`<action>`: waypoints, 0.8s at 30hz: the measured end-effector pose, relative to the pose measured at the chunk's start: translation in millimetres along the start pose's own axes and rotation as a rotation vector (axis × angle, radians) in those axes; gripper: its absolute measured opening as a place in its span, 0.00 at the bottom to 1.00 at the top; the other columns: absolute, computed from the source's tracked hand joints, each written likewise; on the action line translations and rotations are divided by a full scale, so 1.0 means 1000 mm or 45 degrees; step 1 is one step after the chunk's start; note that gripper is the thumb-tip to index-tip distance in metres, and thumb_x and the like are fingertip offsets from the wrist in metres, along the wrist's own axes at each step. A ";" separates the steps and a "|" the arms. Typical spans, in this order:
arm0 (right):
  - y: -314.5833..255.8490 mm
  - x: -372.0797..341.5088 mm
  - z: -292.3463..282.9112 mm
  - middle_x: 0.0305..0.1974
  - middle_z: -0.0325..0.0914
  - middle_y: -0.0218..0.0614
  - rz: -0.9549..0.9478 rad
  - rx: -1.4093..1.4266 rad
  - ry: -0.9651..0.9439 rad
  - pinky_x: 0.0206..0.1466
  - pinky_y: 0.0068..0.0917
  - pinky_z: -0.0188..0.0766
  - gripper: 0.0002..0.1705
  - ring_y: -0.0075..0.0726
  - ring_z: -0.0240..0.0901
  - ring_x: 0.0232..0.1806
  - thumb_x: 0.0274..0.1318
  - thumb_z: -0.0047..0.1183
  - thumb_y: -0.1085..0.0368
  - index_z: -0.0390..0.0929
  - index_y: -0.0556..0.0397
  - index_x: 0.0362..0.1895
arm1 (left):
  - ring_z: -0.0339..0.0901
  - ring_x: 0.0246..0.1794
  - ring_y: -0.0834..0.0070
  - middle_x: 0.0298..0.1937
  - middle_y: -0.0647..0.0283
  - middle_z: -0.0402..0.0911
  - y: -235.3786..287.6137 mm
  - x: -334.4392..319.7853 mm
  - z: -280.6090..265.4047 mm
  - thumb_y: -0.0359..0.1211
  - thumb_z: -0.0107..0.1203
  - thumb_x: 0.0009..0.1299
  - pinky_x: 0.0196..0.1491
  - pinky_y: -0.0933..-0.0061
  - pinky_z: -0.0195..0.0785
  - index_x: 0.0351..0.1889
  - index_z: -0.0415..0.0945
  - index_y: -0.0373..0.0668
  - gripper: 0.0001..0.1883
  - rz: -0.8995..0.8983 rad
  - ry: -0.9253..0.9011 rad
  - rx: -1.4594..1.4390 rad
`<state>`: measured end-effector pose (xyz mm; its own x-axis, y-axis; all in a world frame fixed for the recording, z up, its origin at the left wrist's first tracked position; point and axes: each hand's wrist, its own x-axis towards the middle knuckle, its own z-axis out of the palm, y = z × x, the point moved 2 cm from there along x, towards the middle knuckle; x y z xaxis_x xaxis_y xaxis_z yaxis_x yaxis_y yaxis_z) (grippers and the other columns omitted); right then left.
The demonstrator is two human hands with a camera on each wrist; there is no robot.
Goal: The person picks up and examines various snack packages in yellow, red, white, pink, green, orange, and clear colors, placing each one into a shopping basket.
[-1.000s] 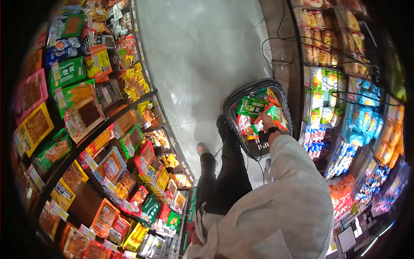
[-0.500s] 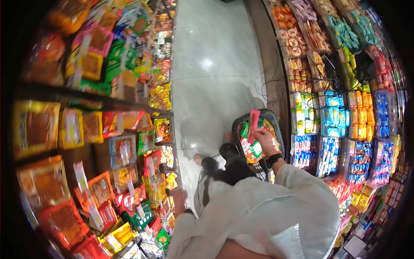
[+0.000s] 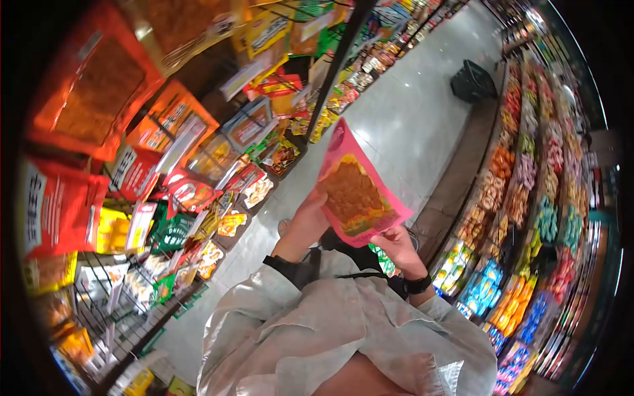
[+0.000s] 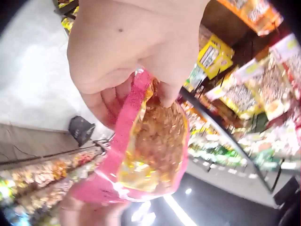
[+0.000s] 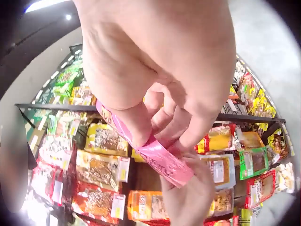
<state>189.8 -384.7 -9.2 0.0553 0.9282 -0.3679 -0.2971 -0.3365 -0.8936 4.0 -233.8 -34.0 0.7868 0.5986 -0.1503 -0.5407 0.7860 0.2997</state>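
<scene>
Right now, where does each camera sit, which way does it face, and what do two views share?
Head: on the head, looking forward and down at a pink plastic packet with a clear window; left hand, right hand and pale sleeves show.
Left wrist: on that wrist, facing the packet past the left hand.
Right wrist: on that wrist, facing colourful shelved packets past the right hand.
Head and left wrist both show the window.
</scene>
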 end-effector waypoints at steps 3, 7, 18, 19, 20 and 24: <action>0.000 0.014 0.011 0.54 0.77 0.29 0.037 -0.046 -0.147 0.62 0.28 0.67 0.21 0.26 0.72 0.56 0.58 0.58 0.77 0.74 0.57 0.57 | 0.65 0.69 0.68 0.69 0.61 0.67 0.015 -0.021 -0.005 0.35 0.47 0.77 0.68 0.62 0.61 0.72 0.56 0.42 0.27 0.238 0.102 0.046; -0.012 0.031 0.000 0.57 0.75 0.33 0.039 -0.042 -0.290 0.63 0.29 0.66 0.29 0.28 0.70 0.59 0.55 0.58 0.79 0.69 0.58 0.63 | 0.67 0.68 0.69 0.68 0.61 0.69 0.010 -0.053 -0.016 0.28 0.44 0.77 0.68 0.63 0.61 0.71 0.59 0.42 0.24 0.305 0.391 0.063; -0.028 0.103 -0.033 0.41 0.82 0.29 0.262 -0.317 -0.836 0.45 0.24 0.75 0.17 0.21 0.76 0.40 0.56 0.62 0.69 0.78 0.58 0.51 | 0.73 0.43 0.83 0.43 0.68 0.75 -0.088 -0.067 0.032 0.28 0.59 0.70 0.46 0.77 0.69 0.49 0.67 0.40 0.14 0.306 1.033 1.036; -0.030 0.102 -0.031 0.41 0.81 0.29 0.280 -0.321 -0.876 0.45 0.24 0.74 0.17 0.20 0.76 0.40 0.57 0.62 0.69 0.78 0.58 0.50 | 0.75 0.41 0.85 0.42 0.69 0.77 -0.096 -0.066 0.041 0.26 0.59 0.70 0.43 0.81 0.70 0.48 0.65 0.41 0.14 0.339 1.053 0.839; -0.032 0.104 -0.028 0.41 0.81 0.29 0.281 -0.337 -0.924 0.45 0.24 0.74 0.16 0.20 0.75 0.40 0.57 0.61 0.69 0.78 0.59 0.50 | 0.75 0.41 0.85 0.42 0.69 0.77 -0.103 -0.071 0.039 0.25 0.59 0.70 0.43 0.81 0.71 0.48 0.65 0.41 0.14 0.324 1.092 0.885; 0.000 0.089 -0.021 0.39 0.81 0.29 0.105 -0.346 -0.974 0.46 0.24 0.74 0.17 0.21 0.75 0.41 0.57 0.60 0.71 0.77 0.59 0.51 | 0.75 0.50 0.80 0.49 0.65 0.77 -0.128 -0.099 0.024 0.24 0.58 0.69 0.52 0.76 0.71 0.56 0.64 0.39 0.20 0.414 1.178 0.900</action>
<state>214.6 -305.7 -47.5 -0.6519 0.7175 -0.2455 -0.0248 -0.3437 -0.9387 2.5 -397.2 -34.4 -0.0228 0.8639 -0.5031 -0.1644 0.4932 0.8543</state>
